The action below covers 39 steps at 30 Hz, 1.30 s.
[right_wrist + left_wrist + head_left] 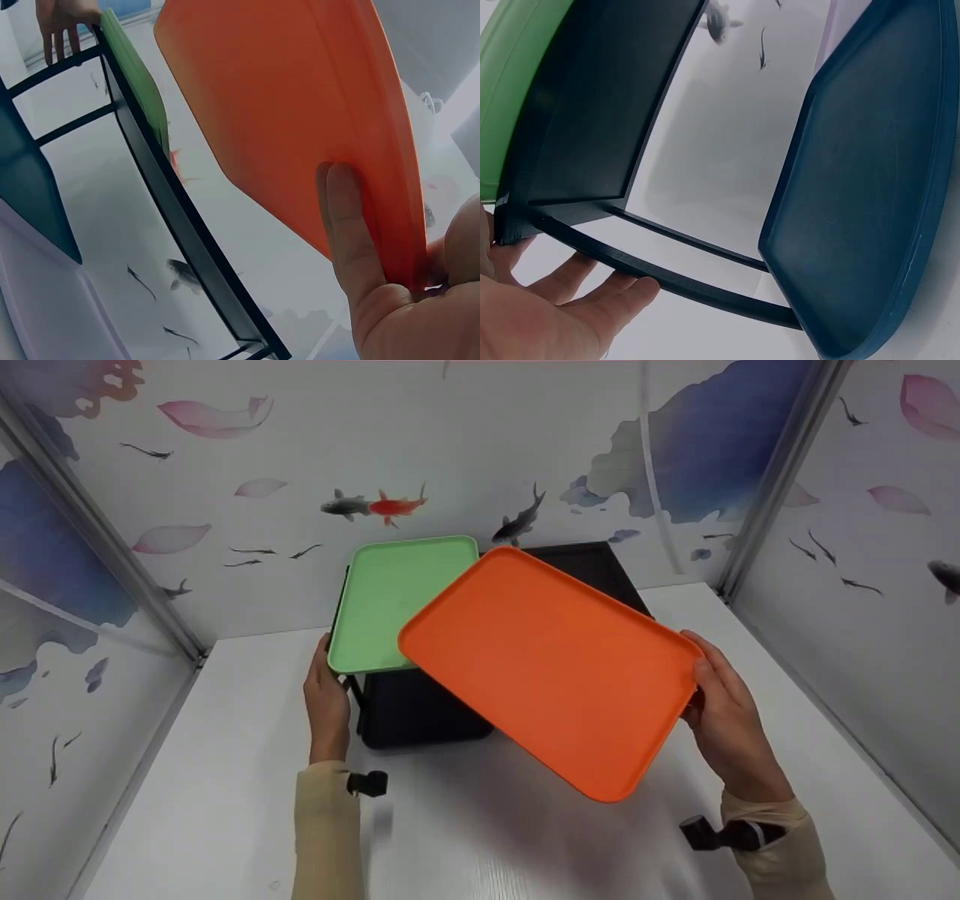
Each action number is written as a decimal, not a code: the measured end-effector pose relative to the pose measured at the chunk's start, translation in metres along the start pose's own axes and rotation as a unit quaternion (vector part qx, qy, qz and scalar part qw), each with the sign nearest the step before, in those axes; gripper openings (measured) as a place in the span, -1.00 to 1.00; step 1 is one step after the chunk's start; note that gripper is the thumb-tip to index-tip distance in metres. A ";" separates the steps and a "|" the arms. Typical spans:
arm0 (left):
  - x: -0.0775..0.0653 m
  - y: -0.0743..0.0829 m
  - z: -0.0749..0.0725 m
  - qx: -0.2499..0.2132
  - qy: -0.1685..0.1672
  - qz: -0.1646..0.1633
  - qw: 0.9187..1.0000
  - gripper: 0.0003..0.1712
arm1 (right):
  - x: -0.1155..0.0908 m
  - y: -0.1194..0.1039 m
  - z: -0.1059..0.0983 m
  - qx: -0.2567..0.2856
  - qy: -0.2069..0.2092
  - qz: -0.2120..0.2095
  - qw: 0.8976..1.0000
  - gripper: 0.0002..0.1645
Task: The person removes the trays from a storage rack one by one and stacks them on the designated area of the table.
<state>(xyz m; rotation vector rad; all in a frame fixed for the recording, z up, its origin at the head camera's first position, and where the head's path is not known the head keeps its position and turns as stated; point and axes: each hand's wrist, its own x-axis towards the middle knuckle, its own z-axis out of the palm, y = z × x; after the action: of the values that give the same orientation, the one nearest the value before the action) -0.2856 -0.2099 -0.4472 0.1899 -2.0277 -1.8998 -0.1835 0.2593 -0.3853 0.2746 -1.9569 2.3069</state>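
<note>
Plain orange tray (555,675) and plain light green tray (401,604) against a painted white wall (442,435).
The rack (585,566) is black; the lower tray (870,172) reads dark blue in the left wrist view, nearly black in the head view, and a smooth panel (56,292) beside it is pale lilac. The tabletop (225,780) is white. The wall carries pink petals (214,420), grey-black fish (519,519), one red fish (396,506), thin black strokes (148,451) and blue-violet washes (720,442) fading to grey. Sleeves (328,832) are beige, wrist cameras (367,784) black.
</note>
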 end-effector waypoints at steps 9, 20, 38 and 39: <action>-0.003 0.006 -0.002 -0.006 -0.010 -0.012 1.000 -0.35 | -0.003 0.004 -0.002 0.000 -0.020 -0.005 1.000 -0.28; -0.018 0.034 0.000 -0.016 -0.017 -0.028 0.999 -0.38 | -0.006 0.009 -0.004 -0.020 -0.019 0.002 1.000 -0.29; -0.017 0.031 0.000 -0.025 -0.016 -0.018 0.999 -0.40 | -0.010 0.016 -0.005 -0.040 -0.037 0.009 0.998 -0.31; -0.018 0.031 0.000 -0.024 -0.016 -0.017 0.999 -0.40 | -0.010 0.017 -0.005 -0.042 -0.038 0.011 0.998 -0.31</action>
<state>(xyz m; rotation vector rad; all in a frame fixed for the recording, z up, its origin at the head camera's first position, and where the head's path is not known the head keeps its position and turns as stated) -0.2647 -0.2007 -0.4191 0.1832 -2.0090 -1.9834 -0.1771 0.2619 -0.4042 0.3382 -2.0968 2.2519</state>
